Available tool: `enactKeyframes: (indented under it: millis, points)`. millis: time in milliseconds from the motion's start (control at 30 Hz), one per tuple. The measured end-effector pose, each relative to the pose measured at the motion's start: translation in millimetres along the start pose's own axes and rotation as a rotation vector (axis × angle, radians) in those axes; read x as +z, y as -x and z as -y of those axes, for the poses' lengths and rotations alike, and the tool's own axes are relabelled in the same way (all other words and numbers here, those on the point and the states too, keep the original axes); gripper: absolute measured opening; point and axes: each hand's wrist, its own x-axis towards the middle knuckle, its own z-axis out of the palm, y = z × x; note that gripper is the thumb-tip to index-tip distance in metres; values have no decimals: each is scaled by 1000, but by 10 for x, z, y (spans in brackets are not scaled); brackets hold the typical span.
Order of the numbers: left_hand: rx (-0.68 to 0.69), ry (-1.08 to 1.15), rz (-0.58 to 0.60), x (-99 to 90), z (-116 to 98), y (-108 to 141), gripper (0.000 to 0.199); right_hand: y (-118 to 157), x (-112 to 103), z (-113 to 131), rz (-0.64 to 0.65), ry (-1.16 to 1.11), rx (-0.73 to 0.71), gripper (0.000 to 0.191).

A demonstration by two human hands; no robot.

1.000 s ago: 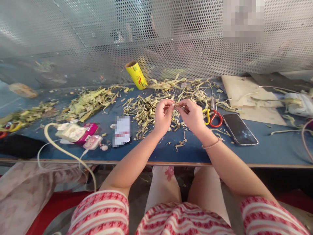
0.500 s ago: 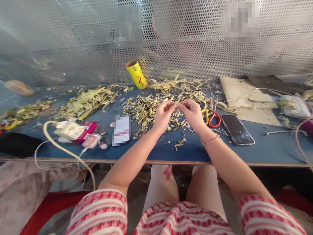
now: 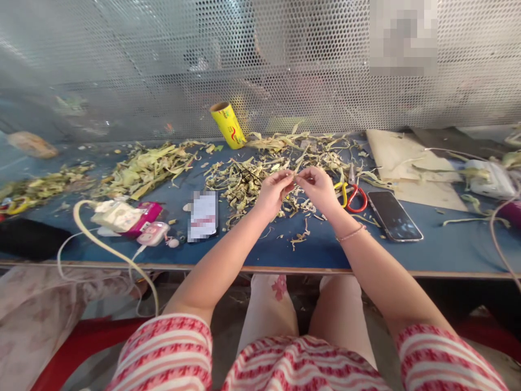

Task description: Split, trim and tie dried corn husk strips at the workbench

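Note:
My left hand (image 3: 274,193) and my right hand (image 3: 319,188) meet over the middle of the blue table, fingertips pinched close together. Between them is a thin, pale dried-husk strip (image 3: 300,162), one end pointing up and away; its lower part is hidden by the fingers. Beneath and behind the hands spreads a loose pile of dried husk pieces (image 3: 234,187), yellowish and curled. Just right of my right hand lies a pair of scissors (image 3: 359,199) with one red and one yellow handle loop, blades pointing away.
A dark phone (image 3: 394,216) lies at right, near cardboard sheets (image 3: 407,157). A yellow tube (image 3: 228,126) leans by the perforated metal screen (image 3: 309,49). At left are another husk heap (image 3: 148,168), a small white card-like item (image 3: 202,216), a cabled power strip (image 3: 118,217) and a seated person's leg (image 3: 36,320).
Both hands have shifted very slightly, fingertips still together around the strip. Everything else on the table stays in place.

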Motion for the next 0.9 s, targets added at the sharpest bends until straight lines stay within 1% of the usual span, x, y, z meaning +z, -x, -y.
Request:
enactKeyframes:
  millis: [200,400,533,700,900]
  points:
    - [14,28,-44,42,0,9,15,18,-4,22,-14,9,-12,10]
    - [59,-37,18,35,11,15,15,33,-11,66,-33,33,-63,6]
    - [74,-29,21,41,18,22,14,40,-10,65,-44,33,-85,5]
    - [86,-76,43,35,31,15,10,51,-4,51,-49,58,-95,4]
    - [50,-5,38,72,-11,43,10,73,12,71,-71,65,-113,2]
